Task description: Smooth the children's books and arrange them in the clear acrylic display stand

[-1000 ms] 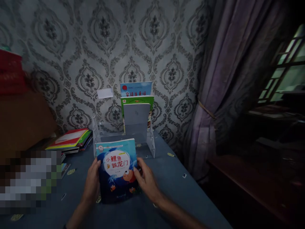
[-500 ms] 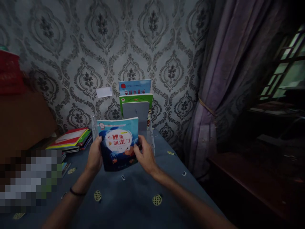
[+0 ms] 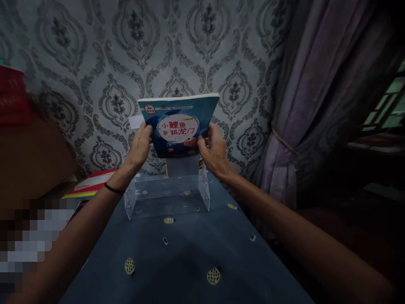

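far left of the clear rack [image 3: 205, 194], i find a red object [image 3: 12, 95] above a brown surface [image 3: 34, 143]; nearer the rack's left side, a red and yellow stack [image 3: 95, 176] lies partly behind my forearm. a dark band [image 3: 114, 188] circles that wrist. above the rack's left end, i have the left hand [image 3: 141, 144] clamped on one side edge of the book [image 3: 179, 116]. a white card [image 3: 135, 122] shows on the wall beyond. the book is held up above the rack, cover facing me, top edge tipped toward my camera; it overlaps a grey panel [image 3: 182, 167] standing at the rack's rear, and i cannot tell whether the two touch. above the rack's right end, i have the right hand [image 3: 215, 150] clamped on the opposite edge, thumb on the cover. under the rack: a blue patterned tablecloth [image 3: 177, 261]. well right of it: a tied curtain [image 3: 284, 164].
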`<state>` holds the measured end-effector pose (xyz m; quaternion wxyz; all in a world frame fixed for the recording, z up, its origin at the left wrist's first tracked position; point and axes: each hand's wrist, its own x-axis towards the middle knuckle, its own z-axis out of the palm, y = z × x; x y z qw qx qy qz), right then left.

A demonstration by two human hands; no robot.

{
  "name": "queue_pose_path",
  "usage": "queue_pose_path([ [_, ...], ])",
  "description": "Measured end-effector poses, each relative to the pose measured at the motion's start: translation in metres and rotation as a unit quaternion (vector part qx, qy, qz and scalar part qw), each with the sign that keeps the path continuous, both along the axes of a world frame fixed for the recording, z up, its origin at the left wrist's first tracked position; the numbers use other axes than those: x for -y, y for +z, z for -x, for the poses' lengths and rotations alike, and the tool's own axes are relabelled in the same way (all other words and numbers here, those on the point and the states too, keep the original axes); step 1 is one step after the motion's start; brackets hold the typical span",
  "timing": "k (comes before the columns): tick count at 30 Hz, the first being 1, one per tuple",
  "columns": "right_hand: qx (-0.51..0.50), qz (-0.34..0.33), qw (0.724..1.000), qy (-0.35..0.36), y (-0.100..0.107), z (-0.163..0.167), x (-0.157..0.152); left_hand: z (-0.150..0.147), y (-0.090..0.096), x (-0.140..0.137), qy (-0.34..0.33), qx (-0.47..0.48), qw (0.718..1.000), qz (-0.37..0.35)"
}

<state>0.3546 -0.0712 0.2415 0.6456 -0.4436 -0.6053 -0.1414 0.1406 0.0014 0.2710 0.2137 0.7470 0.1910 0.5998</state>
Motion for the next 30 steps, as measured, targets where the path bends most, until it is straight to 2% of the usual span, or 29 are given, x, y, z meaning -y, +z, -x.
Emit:
queue_pose_path([
  [4,-0.007,-0.011,0.999,0.029,-0.005,-0.006,-0.008,-0.005,0.002,0.000,0.012,-0.014,1.000,-0.019],
  [8,-0.017,-0.020,0.999,0.028,-0.015,-0.011,-0.015,-0.007,-0.006,-0.002,0.020,-0.035,0.998,-0.049],
  [14,-0.007,0.002,0.999,0.047,-0.027,-0.019,-0.020,-0.010,-0.019,-0.015,0.014,-0.060,0.997,-0.046],
  [18,-0.003,0.008,0.999,0.031,-0.033,-0.026,-0.026,-0.015,-0.025,-0.023,0.027,-0.073,0.995,-0.057],
  [25,0.002,0.009,1.000,0.020,-0.034,-0.035,-0.031,-0.021,-0.021,-0.028,0.069,-0.096,0.987,-0.105],
  [30,0.002,0.008,1.000,0.015,-0.036,-0.040,-0.032,-0.021,-0.022,-0.028,0.057,-0.117,0.985,-0.116],
])
